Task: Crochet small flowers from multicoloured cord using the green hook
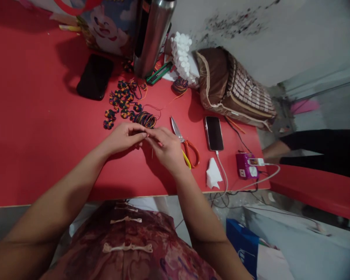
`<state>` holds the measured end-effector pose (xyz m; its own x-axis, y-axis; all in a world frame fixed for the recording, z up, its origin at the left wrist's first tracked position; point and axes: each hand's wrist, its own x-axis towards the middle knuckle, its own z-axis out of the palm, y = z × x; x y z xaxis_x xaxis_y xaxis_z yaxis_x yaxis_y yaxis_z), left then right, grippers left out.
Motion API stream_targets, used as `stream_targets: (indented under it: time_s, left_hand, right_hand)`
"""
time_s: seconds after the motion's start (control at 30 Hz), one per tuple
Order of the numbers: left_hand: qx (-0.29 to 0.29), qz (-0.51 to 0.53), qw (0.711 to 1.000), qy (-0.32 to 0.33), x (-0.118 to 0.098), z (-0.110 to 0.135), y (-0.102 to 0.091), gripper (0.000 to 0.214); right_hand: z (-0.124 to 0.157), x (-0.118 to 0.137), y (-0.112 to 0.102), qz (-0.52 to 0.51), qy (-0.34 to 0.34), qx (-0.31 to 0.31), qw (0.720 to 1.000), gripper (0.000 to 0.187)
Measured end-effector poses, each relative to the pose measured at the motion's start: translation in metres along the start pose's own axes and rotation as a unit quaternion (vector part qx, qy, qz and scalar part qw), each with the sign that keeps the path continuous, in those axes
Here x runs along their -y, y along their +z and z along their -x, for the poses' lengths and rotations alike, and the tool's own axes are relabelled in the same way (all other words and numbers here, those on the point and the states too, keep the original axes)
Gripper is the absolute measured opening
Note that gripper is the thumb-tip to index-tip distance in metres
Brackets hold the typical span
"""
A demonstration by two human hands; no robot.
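My left hand (pixel 124 137) and my right hand (pixel 165 147) meet over the table, thumbs and fingers pinched together at the tips. Between them is thin cord, mostly hidden by the fingers; a fine pale strand (pixel 152 153) hangs below the right fingers. Just beyond my fingertips lies a coil of multicoloured cord (pixel 146 119). Several small knotted cord balls (pixel 123 99) in dark blue, orange and green lie past my left hand. Scissors (pixel 182 138) with orange and yellow handles rest beside my right hand, blades pointing away.
On the red table (pixel 46 147) are a black phone (pixel 95 77), a steel flask (pixel 154 37), a green cutter (pixel 159 73), a cord ball (pixel 180 84), a brown cushion (pixel 236 85), a charging phone (pixel 214 133), crumpled tissue (pixel 213 174) and a purple box (pixel 247 166). Another person's arm (pixel 280 147) shows at right.
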<state>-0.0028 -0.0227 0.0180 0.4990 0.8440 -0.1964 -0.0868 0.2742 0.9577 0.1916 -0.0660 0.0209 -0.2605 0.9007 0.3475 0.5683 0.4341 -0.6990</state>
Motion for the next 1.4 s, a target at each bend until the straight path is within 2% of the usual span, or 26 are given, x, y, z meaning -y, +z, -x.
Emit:
stream_targets:
  time_s: [0.13,0.23,0.3,0.37,0.43,0.5,0.6,0.73,0.8,0.87,0.93,1.03,1.1,1.17,1.27,1.33,1.4]
  left_hand:
    - [-0.015,-0.006,1.0,0.003,-0.006,0.001,-0.002,0.025]
    - [-0.026,-0.014,0.999,0.032,-0.008,0.001,-0.003,0.022]
    - [-0.034,-0.014,0.998,0.041,-0.007,0.0,-0.002,0.02]
    - [-0.04,-0.003,0.999,0.03,-0.006,-0.001,-0.001,0.018]
    - [-0.047,0.01,0.999,0.018,-0.007,-0.001,0.002,0.017]
    - [-0.051,0.02,0.998,0.009,-0.008,-0.001,0.004,0.02]
    - [-0.061,0.035,0.998,-0.005,-0.011,-0.001,0.006,0.024]
    - [-0.061,0.04,0.997,-0.015,-0.01,-0.002,0.005,0.023]
    - [-0.06,0.05,0.997,-0.02,-0.008,-0.002,0.004,0.022]
    - [-0.068,0.064,0.995,-0.023,-0.007,-0.003,0.003,0.022]
    - [-0.078,0.079,0.994,-0.02,-0.006,-0.003,0.001,0.02]
    - [-0.09,0.103,0.991,-0.002,-0.007,-0.004,-0.001,0.018]
    - [-0.102,0.113,0.988,0.005,-0.007,-0.005,-0.002,0.017]
    - [-0.117,0.117,0.986,0.008,-0.007,-0.006,-0.002,0.016]
    - [-0.14,0.127,0.982,0.012,-0.007,-0.007,-0.002,0.016]
    - [-0.163,0.145,0.976,0.013,-0.008,-0.008,-0.003,0.017]
    - [-0.182,0.167,0.969,0.009,-0.01,-0.01,-0.005,0.018]
  right_hand:
    - [0.0,0.006,-0.002,-0.026,0.009,-0.028,0.999,0.014]
    - [0.0,0.008,0.004,-0.096,0.07,-0.06,0.991,0.011]
    - [0.002,0.007,0.009,-0.184,0.142,-0.076,0.97,0.009]
    - [0.003,0.007,0.012,-0.272,0.211,-0.075,0.936,0.013]
    - [0.003,0.007,0.011,-0.324,0.248,-0.066,0.911,0.019]
    - [0.002,0.008,0.008,-0.341,0.26,-0.063,0.901,0.019]
    - [-0.001,0.009,0.004,-0.33,0.266,-0.068,0.903,0.017]
    - [-0.004,0.006,0.0,-0.289,0.268,-0.066,0.917,0.02]
    - [-0.001,0.003,-0.005,-0.24,0.254,-0.057,0.935,0.021]
    - [0.007,0.0,-0.016,-0.127,0.221,-0.068,0.964,0.023]
    - [0.022,-0.003,-0.032,0.038,0.186,-0.079,0.979,0.027]
    - [0.049,-0.01,-0.056,0.243,0.162,-0.032,0.956,0.038]
    - [0.061,-0.013,-0.067,0.311,0.181,0.014,0.933,0.046]
    - [0.064,-0.013,-0.073,0.331,0.224,0.068,0.914,0.054]
    - [0.05,-0.004,-0.076,0.349,0.302,0.151,0.874,0.065]
    - [0.038,0.004,-0.076,0.368,0.34,0.192,0.844,0.066]
    - [0.029,0.011,-0.076,0.377,0.354,0.213,0.829,0.063]
